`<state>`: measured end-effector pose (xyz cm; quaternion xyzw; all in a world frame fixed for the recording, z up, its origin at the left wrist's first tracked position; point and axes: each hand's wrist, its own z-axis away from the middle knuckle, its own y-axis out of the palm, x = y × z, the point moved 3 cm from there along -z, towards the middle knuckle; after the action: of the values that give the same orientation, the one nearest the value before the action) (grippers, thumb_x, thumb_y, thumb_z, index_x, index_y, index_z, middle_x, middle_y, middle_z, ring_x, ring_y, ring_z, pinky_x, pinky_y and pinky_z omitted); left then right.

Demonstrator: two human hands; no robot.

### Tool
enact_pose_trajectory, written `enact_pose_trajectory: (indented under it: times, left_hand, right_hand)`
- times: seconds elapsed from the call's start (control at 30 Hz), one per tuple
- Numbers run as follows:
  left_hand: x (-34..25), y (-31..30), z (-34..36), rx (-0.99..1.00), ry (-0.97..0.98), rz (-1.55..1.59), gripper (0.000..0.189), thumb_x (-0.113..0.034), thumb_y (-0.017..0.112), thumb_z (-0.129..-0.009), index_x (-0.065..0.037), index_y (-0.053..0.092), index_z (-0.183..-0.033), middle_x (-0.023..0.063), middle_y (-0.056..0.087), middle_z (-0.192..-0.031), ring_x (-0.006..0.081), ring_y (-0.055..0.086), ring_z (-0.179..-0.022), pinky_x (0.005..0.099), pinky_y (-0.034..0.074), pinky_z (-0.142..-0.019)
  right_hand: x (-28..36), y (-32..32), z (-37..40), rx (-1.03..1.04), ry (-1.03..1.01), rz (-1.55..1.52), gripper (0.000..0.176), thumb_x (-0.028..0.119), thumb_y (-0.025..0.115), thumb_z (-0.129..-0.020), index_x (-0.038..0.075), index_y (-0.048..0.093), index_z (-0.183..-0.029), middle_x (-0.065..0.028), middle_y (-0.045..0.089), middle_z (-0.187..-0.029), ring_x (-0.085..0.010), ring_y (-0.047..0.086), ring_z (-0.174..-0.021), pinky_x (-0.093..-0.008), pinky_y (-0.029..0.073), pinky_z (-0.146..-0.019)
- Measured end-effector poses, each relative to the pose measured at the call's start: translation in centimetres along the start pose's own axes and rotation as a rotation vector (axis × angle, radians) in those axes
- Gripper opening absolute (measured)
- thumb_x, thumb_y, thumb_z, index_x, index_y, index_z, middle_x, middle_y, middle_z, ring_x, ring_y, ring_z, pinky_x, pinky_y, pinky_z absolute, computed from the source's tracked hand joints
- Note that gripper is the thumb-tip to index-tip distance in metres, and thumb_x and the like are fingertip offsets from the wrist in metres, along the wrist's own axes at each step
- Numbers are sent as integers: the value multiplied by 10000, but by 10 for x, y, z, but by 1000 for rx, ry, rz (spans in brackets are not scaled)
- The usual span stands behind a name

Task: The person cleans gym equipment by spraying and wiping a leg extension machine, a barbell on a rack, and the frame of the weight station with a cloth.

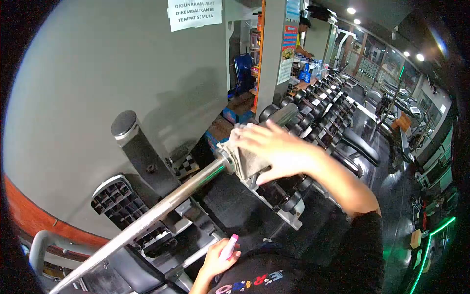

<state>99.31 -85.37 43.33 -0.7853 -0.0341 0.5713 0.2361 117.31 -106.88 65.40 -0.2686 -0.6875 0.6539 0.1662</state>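
Observation:
A long metal barbell (pixel 169 203) runs slantwise from the lower left up toward the middle of the view. Near its upper end, my right hand (pixel 274 149) presses a greyish cloth (pixel 249 161) around the bar just past the collar, thumb below and fingers over the top. The far sleeve (pixel 284 115) of the bar sticks out beyond that hand. Lower down, close to my shirt, my left hand (pixel 219 257) is closed around a small white bottle (pixel 228 249) with a pink cap. Only part of the bottle shows between the fingers.
A rack of dumbbells (pixel 323 112) stretches away behind my right hand. Below the bar sit a padded bench (pixel 129 269) and dark frame parts. A grey wall (pixel 107 63) with a paper sign (pixel 196 13) is at left. Another person (pixel 302 41) stands at the back.

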Motion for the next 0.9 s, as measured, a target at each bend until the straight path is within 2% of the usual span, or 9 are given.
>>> enact_pose_trajectory:
  times: [0.1,0.23,0.33,0.47,0.6,0.67,0.77,0.8,0.9]
  left_hand:
    - [-7,9,-13,4,12,37,216,-184,736,-752,-60,650,-908,96,630,-793,265,642,-706,360,516,-656]
    - [-21,19,-30,5,116,67,211,-190,726,-765,-51,646,-902,95,638,-802,267,641,-723,360,512,-663]
    - [-23,25,-39,-9,112,55,217,-215,711,-783,-44,643,-897,104,647,-819,279,644,-735,366,514,-676]
    - [-33,35,-51,-114,20,157,266,-264,682,-793,-21,632,-889,113,666,-833,282,652,-745,372,513,-696]
    - [-45,35,-61,-278,-52,228,352,-339,678,-790,2,629,-861,124,670,-800,242,663,-747,353,517,-674]
    - [-39,31,-63,-368,8,158,371,-368,683,-786,-4,621,-815,126,662,-777,226,663,-713,342,523,-654]
    - [-60,34,-71,-595,-112,270,248,-155,686,-767,15,589,-920,146,659,-887,195,670,-701,314,541,-633]
    - [-57,33,-74,-587,-49,311,247,-92,664,-765,25,567,-960,159,644,-940,201,675,-722,324,548,-639]
    - [-60,41,-79,-683,15,296,330,-188,702,-794,29,547,-989,156,626,-939,202,668,-725,330,547,-661]
  right_hand:
    - [6,35,-15,-421,9,105,849,284,842,-591,132,448,-1327,-126,473,-1347,-348,417,-1290,-524,393,-1016]
    - [-12,42,-38,-602,-55,114,708,221,831,-551,123,530,-1184,-92,574,-1159,-319,521,-1158,-462,451,-919]
    - [-25,17,-54,-79,-82,-183,634,256,816,-560,109,571,-1127,-106,642,-956,-317,624,-956,-422,501,-837]
    - [-45,15,-87,453,-135,-504,553,465,818,-615,119,660,-1018,-115,712,-932,-295,678,-897,-376,521,-786]
    - [-48,15,-79,185,-281,-459,544,535,757,-680,119,675,-1019,-114,711,-929,-304,677,-875,-388,516,-769]
    - [-51,18,-78,204,-274,-504,521,535,737,-705,121,680,-1016,-119,710,-923,-306,677,-872,-390,515,-766]
    - [-49,19,-79,175,-264,-573,426,498,660,-797,126,694,-1003,-158,703,-912,-344,671,-875,-419,513,-776]
    - [-50,20,-79,107,-250,-575,403,474,640,-819,123,693,-1008,-175,698,-911,-364,664,-883,-434,510,-786]
    - [-50,19,-68,-3,-182,-605,361,422,635,-834,127,693,-1033,-185,690,-931,-391,652,-901,-455,514,-813]
